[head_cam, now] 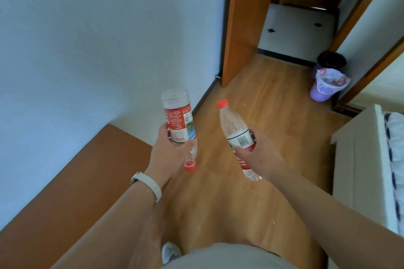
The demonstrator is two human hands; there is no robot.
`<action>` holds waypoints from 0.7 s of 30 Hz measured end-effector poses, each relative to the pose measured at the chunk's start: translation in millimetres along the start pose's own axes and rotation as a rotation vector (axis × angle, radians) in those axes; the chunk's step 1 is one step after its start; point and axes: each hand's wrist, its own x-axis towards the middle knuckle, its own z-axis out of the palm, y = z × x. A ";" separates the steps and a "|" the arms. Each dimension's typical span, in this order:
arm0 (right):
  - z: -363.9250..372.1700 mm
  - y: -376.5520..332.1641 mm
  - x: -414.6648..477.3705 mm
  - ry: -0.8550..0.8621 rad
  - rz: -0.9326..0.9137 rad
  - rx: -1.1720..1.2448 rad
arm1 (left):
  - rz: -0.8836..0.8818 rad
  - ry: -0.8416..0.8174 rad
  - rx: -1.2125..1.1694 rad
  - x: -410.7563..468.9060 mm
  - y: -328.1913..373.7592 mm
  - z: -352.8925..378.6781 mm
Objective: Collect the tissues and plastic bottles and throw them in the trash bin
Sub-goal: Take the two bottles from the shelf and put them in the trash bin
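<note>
Left grip [168, 156] clasps a cap-down bottle [178, 121], right grip [261, 159] a cap-up bottle [234, 128].

Bare forearms, one pale wristband, plain light clothing.

The left forearm [122, 214] and the right forearm [328, 207] were uncovered along all their visible length, and the left hand [168, 150] and right hand [260, 159] were ungloved. A slim off-white band [147, 185] wrapped the left wrist; it was smooth and matte, with a slightly thicker rounded section on its outer side, and whether that part carried a screen could not be told. Lowest in view, a plain grey-beige garment [229, 255] covered the front of the body, with a thin dark line along its right side. Just left of it showed the toe of a white-and-grey shoe [170, 252], blurred.
</note>
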 end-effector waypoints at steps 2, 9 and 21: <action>-35.4 29.1 1.3 0.043 0.037 -0.003 | 0.037 -0.034 0.027 1.6 19.1 38.4; -148.6 118.2 10.5 0.191 0.112 0.040 | 0.147 -0.147 0.070 8.1 82.7 165.5; -246.3 183.7 30.2 0.408 0.224 0.108 | 0.287 -0.387 0.177 65.2 155.5 301.9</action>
